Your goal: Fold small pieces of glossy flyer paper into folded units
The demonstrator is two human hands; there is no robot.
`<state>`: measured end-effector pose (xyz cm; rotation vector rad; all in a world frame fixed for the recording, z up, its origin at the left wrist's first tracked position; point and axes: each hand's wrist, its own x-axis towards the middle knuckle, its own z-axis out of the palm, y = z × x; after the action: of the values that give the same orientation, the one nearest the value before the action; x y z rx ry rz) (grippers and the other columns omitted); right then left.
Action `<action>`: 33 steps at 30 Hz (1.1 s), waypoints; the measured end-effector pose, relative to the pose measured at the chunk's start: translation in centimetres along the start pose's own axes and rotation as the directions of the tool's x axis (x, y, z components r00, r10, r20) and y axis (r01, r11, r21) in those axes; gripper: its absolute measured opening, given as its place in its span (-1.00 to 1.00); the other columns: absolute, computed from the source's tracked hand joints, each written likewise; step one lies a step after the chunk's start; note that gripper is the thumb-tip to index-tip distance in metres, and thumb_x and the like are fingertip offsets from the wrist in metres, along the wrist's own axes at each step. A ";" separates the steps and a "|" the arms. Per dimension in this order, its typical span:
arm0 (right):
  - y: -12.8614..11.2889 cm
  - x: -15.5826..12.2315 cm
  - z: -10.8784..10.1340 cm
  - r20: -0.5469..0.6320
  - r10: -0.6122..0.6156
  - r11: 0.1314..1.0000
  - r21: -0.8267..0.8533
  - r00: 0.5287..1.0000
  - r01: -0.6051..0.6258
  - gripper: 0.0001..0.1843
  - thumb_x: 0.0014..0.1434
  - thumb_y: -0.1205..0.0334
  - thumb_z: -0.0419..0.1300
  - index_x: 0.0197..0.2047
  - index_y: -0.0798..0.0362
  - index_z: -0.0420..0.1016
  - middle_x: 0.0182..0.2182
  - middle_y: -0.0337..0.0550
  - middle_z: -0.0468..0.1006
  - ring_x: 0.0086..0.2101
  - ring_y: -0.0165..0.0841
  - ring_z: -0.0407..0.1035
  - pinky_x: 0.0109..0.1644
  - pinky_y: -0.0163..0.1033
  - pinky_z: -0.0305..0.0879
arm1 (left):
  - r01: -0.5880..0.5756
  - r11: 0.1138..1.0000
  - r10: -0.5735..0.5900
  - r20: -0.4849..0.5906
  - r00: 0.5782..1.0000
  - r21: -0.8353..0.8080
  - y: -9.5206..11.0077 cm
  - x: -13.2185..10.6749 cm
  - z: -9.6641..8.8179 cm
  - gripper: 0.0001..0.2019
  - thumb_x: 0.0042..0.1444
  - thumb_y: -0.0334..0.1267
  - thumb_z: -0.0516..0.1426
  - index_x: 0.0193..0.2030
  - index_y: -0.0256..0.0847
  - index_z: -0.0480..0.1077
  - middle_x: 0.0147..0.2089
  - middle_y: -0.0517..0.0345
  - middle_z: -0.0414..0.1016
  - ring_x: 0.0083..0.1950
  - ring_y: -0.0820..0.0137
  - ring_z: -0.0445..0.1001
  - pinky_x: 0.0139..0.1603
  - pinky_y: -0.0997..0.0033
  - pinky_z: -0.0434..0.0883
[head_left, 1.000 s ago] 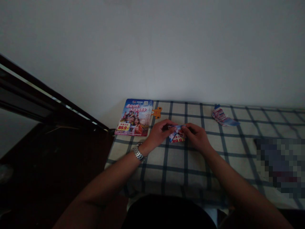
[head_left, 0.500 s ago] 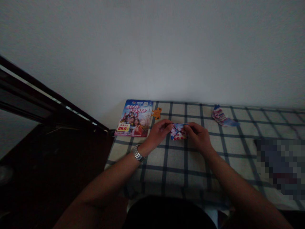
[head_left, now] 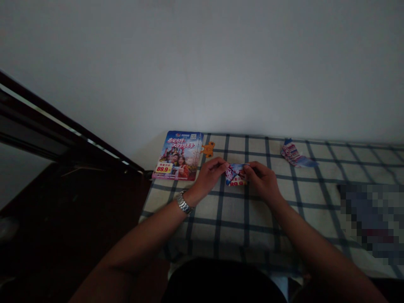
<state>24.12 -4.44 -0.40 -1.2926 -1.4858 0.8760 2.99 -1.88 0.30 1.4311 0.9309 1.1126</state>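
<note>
A small folded colourful leaflet [head_left: 235,175] with a red "89.9" lies on the checked cloth [head_left: 240,219] between my hands. My left hand [head_left: 211,174], with a metal watch at the wrist, pinches the leaflet's left edge with closed fingers. My right hand [head_left: 262,179] pinches its right edge in the same way. Both forearms reach in from the bottom of the view.
A stack of flat printed leaflets [head_left: 179,155] lies at the cloth's far left corner, beside a small orange object [head_left: 208,148]. Another folded paper piece [head_left: 293,153] rests at the far right near the white wall. Dark wooden furniture [head_left: 63,168] fills the left. A blurred patch [head_left: 372,219] sits at right.
The folded leaflet has been pressed flatter and squarer between my fingers. Both hands have stayed in nearly the same place on the cloth.
</note>
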 end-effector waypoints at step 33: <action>-0.4 -0.2 -0.4 0.190 0.028 0.996 0.075 0.981 -0.043 -0.65 0.34 -0.12 0.22 -0.31 -0.02 0.49 -0.48 -0.25 0.54 -0.47 -0.35 0.41 -0.38 -0.26 0.34 | -0.082 0.983 0.046 0.210 0.977 0.163 -0.3 -0.2 -0.2 -0.73 0.30 -0.01 0.23 -0.07 -0.19 0.50 -0.18 0.14 0.56 -0.20 0.38 0.50 -0.16 0.42 0.40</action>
<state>24.40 -4.74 0.02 -1.2079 -1.5616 1.0946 2.71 -1.97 -0.06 1.6929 0.8529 0.9271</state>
